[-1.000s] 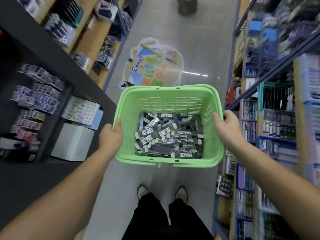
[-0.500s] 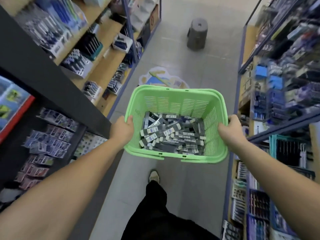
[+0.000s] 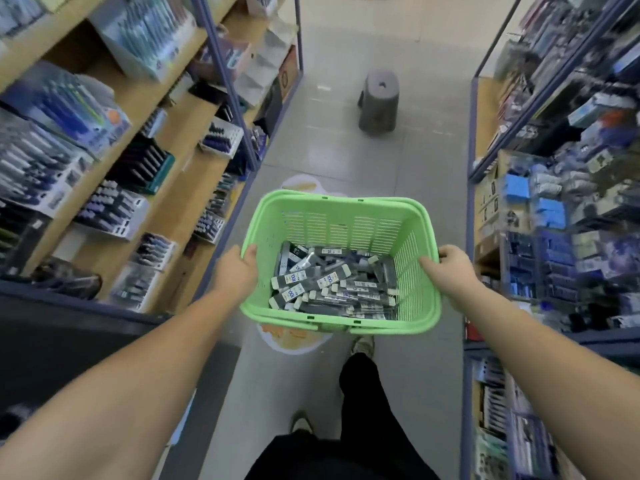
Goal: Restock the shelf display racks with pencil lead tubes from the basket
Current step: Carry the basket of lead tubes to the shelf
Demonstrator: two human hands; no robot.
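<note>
Head: L hand (image 3: 237,273) & R hand (image 3: 452,271) grip basket (image 3: 346,225) w/ tubes (image 3: 332,294).

There is one green slotted plastic basket (image 3: 346,199), and two bare hands are on it: one left hand (image 3: 235,271) and one right hand (image 3: 450,271). The dark pencil lead tubes (image 3: 332,289) with white end caps lie heaped inside, well over a dozen, too overlapped to count exactly. One grey plastic stool (image 3: 379,102). Two light shoes (image 3: 362,344). Two runs of shelf display racks (image 3: 180,133), one on each side. One floor sticker (image 3: 294,337).
</note>
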